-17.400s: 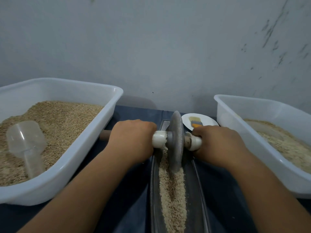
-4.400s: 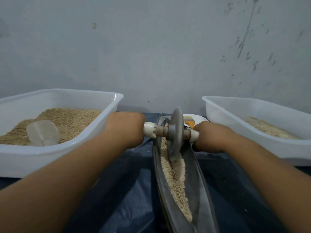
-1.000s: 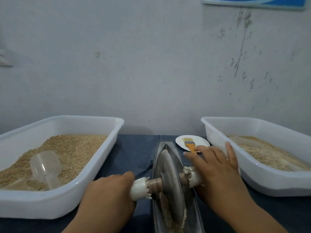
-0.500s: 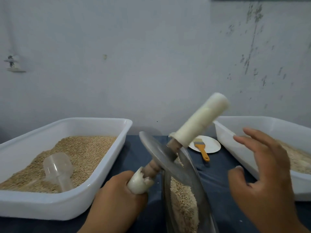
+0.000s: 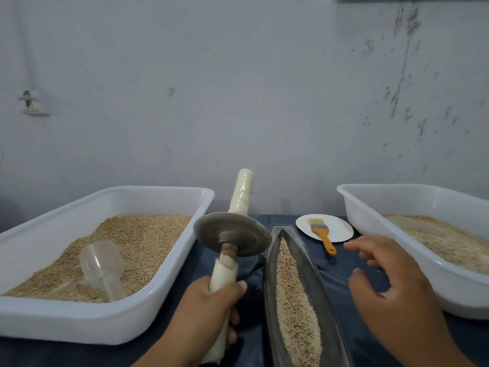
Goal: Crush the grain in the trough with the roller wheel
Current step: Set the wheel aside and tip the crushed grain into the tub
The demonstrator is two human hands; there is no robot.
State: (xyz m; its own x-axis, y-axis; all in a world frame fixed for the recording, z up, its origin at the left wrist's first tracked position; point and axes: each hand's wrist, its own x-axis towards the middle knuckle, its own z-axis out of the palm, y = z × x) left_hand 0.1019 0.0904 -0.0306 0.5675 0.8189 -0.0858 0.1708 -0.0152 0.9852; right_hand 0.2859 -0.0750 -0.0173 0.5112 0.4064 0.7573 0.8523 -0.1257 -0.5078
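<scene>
Behind the work surface stood a pale grey wall (image 5: 238, 102) with dark scuff marks, and a dark blue cloth (image 5: 341, 292) covered the table. We held the roller wheel (image 5: 232, 233) up in our left hand (image 5: 209, 311), fingers wrapped around its lower white handle, so the axle stood nearly upright and the metal disc lay almost flat, lifted clear of the trough (image 5: 320, 290) and to its left. Our right hand (image 5: 394, 284) hovered open, fingers spread and loose, holding nothing, between the trough and the right tub (image 5: 412, 276). The narrow, boat-shaped metal trough ran away from us at centre, with a strip of grain (image 5: 293, 295) along its bottom. On the left, a white tub (image 5: 105, 324) held more grain and a clear plastic scoop (image 5: 102, 263). Beyond the trough, a small white plate (image 5: 336, 229) carried an orange-handled brush (image 5: 321, 235).
</scene>
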